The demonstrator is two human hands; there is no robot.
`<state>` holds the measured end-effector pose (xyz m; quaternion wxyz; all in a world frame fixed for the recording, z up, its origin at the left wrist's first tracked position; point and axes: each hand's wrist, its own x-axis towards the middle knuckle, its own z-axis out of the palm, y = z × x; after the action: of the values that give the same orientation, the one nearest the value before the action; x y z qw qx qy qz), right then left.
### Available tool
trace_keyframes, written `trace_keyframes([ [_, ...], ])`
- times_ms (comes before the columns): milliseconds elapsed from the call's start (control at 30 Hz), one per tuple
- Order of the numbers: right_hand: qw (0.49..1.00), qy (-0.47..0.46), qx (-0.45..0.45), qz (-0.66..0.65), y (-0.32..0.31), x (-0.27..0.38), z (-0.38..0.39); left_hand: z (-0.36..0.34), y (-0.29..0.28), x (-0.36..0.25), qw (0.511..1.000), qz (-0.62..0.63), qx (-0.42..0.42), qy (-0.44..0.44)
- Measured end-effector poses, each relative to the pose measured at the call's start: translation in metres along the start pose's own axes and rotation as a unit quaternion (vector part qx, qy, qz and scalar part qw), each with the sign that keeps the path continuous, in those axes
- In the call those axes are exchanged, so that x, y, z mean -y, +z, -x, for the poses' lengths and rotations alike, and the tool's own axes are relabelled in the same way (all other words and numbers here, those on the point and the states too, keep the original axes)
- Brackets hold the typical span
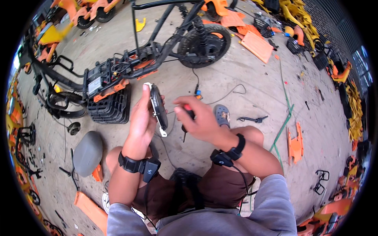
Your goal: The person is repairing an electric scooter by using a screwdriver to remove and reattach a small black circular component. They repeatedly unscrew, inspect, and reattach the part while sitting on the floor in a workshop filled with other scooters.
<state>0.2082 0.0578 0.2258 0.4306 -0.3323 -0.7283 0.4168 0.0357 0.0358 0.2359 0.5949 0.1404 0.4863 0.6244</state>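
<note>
My left hand (141,116) is raised in front of me, closed around a flat, rounded black part with a pale metal bracket (158,108). The part stands on edge, so its faces show only narrowly. To its right, my right hand (202,121) is closed on a screwdriver (189,111) with a red and black handle. Its dark shaft points down toward the floor. A gap separates the screwdriver from the black part. Beyond both hands stands a stripped scooter frame (151,70) with its wiring exposed.
A black crate (111,105) sits beneath the scooter frame. On the floor lie a grey seat (88,153), an orange panel (256,46), a black bracket (252,119), a green strap (289,112) and a thin cable (220,98). Yellow and orange body parts are piled along the edges.
</note>
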Motion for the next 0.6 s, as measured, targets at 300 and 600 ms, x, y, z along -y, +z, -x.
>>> trace_keyframes([
  [300, 0.975, -0.17, -0.034, 0.136, 0.004, -0.008, -0.01, -0.004, 0.023, 0.008, 0.999, -0.014, 0.039, -0.004],
  [600, 0.969, -0.179, -0.018, 0.169, 0.0, -0.012, -0.008, -0.009, 0.023, 0.015, 0.999, -0.02, 0.036, -0.009],
])
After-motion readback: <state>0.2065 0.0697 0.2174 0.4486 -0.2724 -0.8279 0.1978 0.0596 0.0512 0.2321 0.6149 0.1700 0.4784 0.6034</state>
